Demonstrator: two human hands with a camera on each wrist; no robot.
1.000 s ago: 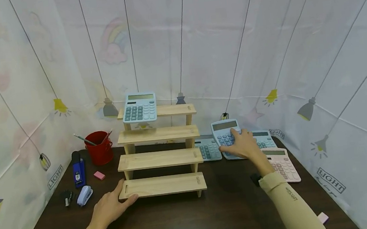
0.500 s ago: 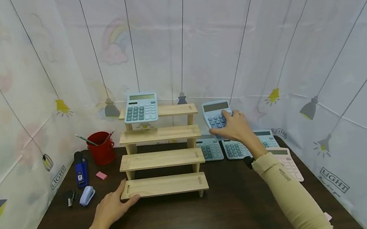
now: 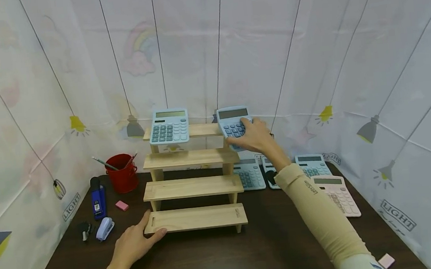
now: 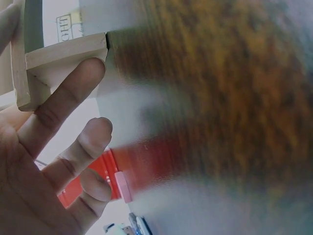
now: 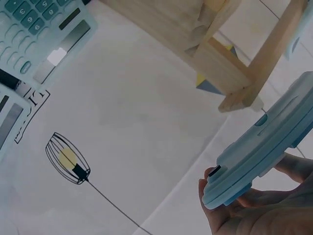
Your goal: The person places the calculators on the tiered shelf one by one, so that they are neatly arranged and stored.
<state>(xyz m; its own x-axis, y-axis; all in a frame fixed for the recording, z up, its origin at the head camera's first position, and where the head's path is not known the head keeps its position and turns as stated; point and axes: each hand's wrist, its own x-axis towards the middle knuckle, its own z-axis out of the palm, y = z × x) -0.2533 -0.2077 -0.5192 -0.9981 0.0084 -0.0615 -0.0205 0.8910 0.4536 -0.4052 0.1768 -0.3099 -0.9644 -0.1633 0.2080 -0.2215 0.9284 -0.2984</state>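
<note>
A four-step wooden stand stands on the dark table in the head view. My left hand rests at the left end of its lowest step, thumb along the front edge. In the left wrist view, the straight index finger touches the stand's side panel and the other fingers are spread in the air. My right hand grips a blue calculator by its lower right side, tilted, at the top step's right end. Whether it touches the step cannot be told. Another light-blue calculator leans on the top step's left.
Light-blue calculators lie right of the stand, one partly behind my sleeve, with a pale pink calculator nearer. On the left are a red bucket with pencils, a blue stapler, a small stapler and a pink eraser.
My right hand has lifted the blue calculator from the group on the table and carried it up and left to the stand's top step. The left hand stays at the lowest step.
</note>
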